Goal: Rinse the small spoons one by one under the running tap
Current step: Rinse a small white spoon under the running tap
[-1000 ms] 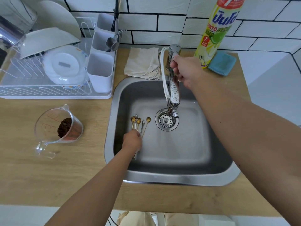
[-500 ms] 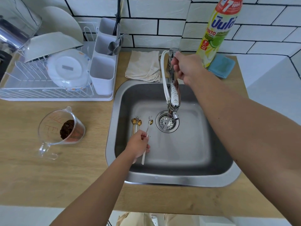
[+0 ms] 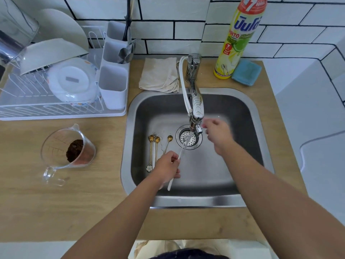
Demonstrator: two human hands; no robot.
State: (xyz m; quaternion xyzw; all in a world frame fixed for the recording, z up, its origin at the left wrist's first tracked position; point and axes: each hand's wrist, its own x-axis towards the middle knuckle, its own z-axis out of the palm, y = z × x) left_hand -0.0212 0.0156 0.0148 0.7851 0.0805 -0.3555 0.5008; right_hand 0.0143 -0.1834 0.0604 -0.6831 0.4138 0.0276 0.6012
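Head view, looking down: nearest is the wooden table [image 3: 74,212], and both bare arms reach over it into the steel sink [image 3: 252,113]. The left hand [image 3: 166,168] is closed on the white spoon [image 3: 182,149], pinching it about halfway along the handle. The spoon's long line runs from near the front of the sink up and to the right, and its bowl end sits over the drain [image 3: 189,137], right under the tap [image 3: 195,107]. I think the rinse of this first spoon is just starting. The right hand [image 3: 217,134] is blurred, just to the right of the tap's tip, and holds nothing; I cannot tell if its fingers are apart or together. It is near the spoon's bowl, so it could rub it clean. The gold spoons [image 3: 155,146] lie on the sink floor just left of the drain, handles pointing toward the person, touching the left hand's side. They wait their turn. Farther back stand a soap bottle [image 3: 237,40] and a dish rack [image 3: 56,90]
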